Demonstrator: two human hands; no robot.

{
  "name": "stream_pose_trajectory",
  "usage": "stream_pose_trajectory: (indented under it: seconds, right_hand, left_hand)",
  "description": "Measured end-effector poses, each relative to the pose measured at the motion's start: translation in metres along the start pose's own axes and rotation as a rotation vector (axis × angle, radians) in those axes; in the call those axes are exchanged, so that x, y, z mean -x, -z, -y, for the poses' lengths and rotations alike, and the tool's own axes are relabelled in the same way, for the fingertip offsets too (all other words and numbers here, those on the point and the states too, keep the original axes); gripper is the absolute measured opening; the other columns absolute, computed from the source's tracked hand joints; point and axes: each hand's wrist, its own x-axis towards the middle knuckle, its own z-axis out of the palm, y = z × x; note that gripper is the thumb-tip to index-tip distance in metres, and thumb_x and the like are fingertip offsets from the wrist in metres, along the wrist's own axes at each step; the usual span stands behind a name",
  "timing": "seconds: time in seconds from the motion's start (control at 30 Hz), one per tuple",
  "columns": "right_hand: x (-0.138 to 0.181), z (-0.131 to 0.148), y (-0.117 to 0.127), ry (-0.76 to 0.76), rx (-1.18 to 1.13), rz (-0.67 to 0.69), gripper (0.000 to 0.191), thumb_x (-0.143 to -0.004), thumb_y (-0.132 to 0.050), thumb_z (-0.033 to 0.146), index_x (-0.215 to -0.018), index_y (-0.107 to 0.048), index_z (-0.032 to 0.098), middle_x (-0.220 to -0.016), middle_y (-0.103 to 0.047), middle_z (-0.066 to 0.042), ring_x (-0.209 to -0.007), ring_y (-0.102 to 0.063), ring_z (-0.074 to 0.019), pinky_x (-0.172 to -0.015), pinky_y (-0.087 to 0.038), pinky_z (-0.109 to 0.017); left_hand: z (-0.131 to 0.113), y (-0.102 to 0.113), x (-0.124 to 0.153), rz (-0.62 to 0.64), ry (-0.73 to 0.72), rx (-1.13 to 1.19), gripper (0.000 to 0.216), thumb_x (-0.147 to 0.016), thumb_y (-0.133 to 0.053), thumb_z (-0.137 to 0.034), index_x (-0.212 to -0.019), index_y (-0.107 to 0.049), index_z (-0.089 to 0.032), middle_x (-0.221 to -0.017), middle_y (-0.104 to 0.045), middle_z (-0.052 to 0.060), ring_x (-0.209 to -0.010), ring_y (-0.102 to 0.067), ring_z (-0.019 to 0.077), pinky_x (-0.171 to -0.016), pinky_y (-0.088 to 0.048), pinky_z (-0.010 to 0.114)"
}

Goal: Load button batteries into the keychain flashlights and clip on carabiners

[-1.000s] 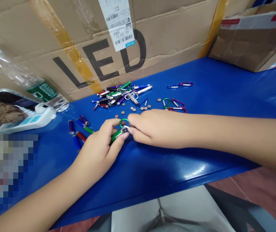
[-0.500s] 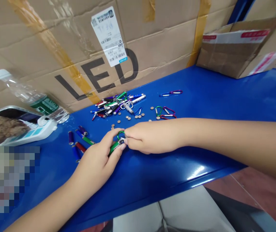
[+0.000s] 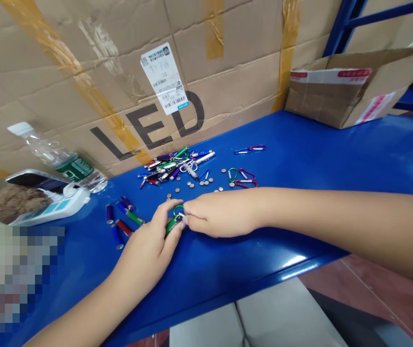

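My left hand (image 3: pixel 143 248) is closed around a small green penlight (image 3: pixel 171 226), its silver end toward my right hand. A green carabiner (image 3: pixel 178 207) loops up at that end. My right hand (image 3: pixel 215 215) pinches the carabiner where it meets the penlight; the exact join is hidden by my fingertips. Beyond my hands lies a heap of mixed-colour penlights (image 3: pixel 170 166), with several coin-like button cells (image 3: pixel 191 185) scattered in front. Loose penlight tubes (image 3: pixel 124 227) in blue, purple, red and green rest left of my left hand.
More carabiners (image 3: pixel 246 174) lie beyond my right forearm. A large cardboard box (image 3: pixel 242 91) backs the blue table (image 3: pixel 318 159). At left are a plastic bottle (image 3: pixel 72 166), a phone (image 3: pixel 36 179) and a white power strip (image 3: pixel 72 202). An open carton (image 3: pixel 322 103) stands back right.
The camera view has shifted, so the scene sits slightly lower in the picture. Both hands keep their hold on the penlight and carabiner, with little visible movement.
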Motion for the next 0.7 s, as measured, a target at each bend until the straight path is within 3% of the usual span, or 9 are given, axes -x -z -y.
stream_pose_trajectory:
  seconds: [0.23,0.37,0.53,0.7]
  right_hand:
    - [0.001,-0.005,0.007,-0.027,-0.188,0.093,0.027,-0.092,-0.031,0.031,-0.07,-0.041,0.019,-0.061,-0.05,0.002,-0.05,-0.042,-0.011,-0.051,-0.03,-0.027]
    - [0.001,-0.009,0.011,-0.047,-0.26,0.008,0.025,-0.094,-0.033,0.034,-0.073,-0.039,0.02,-0.063,-0.049,0.003,-0.055,-0.044,-0.0107,-0.055,-0.032,-0.026]
    - [0.001,-0.019,0.017,-0.06,-0.139,-0.15,0.029,-0.096,-0.031,0.034,-0.073,-0.04,0.019,-0.071,-0.054,0.0,-0.063,-0.046,-0.0122,-0.061,-0.032,-0.026]
    - [0.001,-0.033,0.024,-0.106,0.124,-0.262,0.03,-0.094,-0.036,0.038,-0.077,-0.051,0.018,-0.076,-0.06,-0.004,-0.062,-0.047,-0.0135,-0.056,-0.029,-0.026]
  left_hand:
    - [0.011,0.01,-0.006,0.036,-0.101,-0.062,0.036,-0.097,-0.034,-0.042,-0.125,-0.052,-0.027,-0.119,-0.069,0.005,-0.097,-0.07,0.0234,-0.078,-0.056,0.033]
    - [0.024,0.02,-0.015,-0.005,-0.157,-0.093,0.037,-0.098,-0.036,-0.044,-0.12,-0.059,-0.024,-0.118,-0.069,0.006,-0.104,-0.067,0.0231,-0.088,-0.053,0.035]
    - [0.046,0.031,-0.042,-0.099,-0.111,-0.163,0.039,-0.097,-0.038,-0.043,-0.114,-0.063,-0.02,-0.117,-0.068,0.01,-0.108,-0.063,0.0243,-0.096,-0.049,0.038]
    - [0.07,0.031,-0.076,-0.134,-0.04,-0.254,0.042,-0.094,-0.042,-0.042,-0.122,-0.059,-0.015,-0.124,-0.064,0.014,-0.115,-0.059,0.0296,-0.1,-0.045,0.044]
